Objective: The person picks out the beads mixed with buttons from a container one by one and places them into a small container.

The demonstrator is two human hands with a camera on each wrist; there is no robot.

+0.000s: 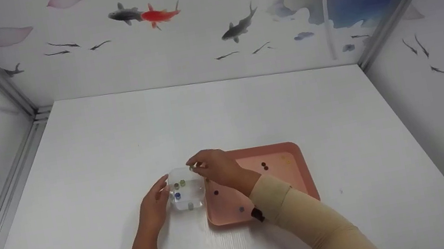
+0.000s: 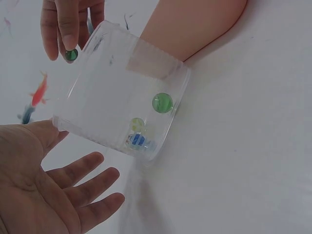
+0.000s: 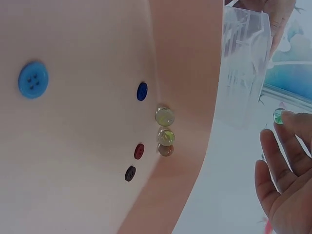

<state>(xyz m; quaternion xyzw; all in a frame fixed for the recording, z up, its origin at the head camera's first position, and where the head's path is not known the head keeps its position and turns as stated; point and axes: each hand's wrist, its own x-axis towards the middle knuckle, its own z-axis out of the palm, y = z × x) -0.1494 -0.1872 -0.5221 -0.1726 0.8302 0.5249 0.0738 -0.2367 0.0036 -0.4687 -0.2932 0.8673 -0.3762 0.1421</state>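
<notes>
A clear plastic box (image 1: pixel 187 188) stands on the white table, just left of a pink tray (image 1: pixel 288 151). My left hand (image 1: pixel 162 193) lies open against the box's left side, fingers relaxed. My right hand (image 1: pixel 195 167) hovers over the box's far rim and pinches a green marble (image 2: pixel 71 54) at its fingertips (image 3: pixel 287 117). Inside the box (image 2: pixel 122 92) lie a green marble (image 2: pixel 162 103), a yellowish one (image 2: pixel 137 123) and a blue one (image 2: pixel 139 140). In the tray (image 3: pixel 185 58), three marbles (image 3: pixel 165 116) line up along the rim.
Loose buttons lie in the tray: a light blue one (image 3: pixel 33 80), a dark blue one (image 3: pixel 142 91), a red one (image 3: pixel 139 151) and a black one (image 3: pixel 130 173). Walls with painted fish close the table (image 1: pixel 219 111) in on three sides.
</notes>
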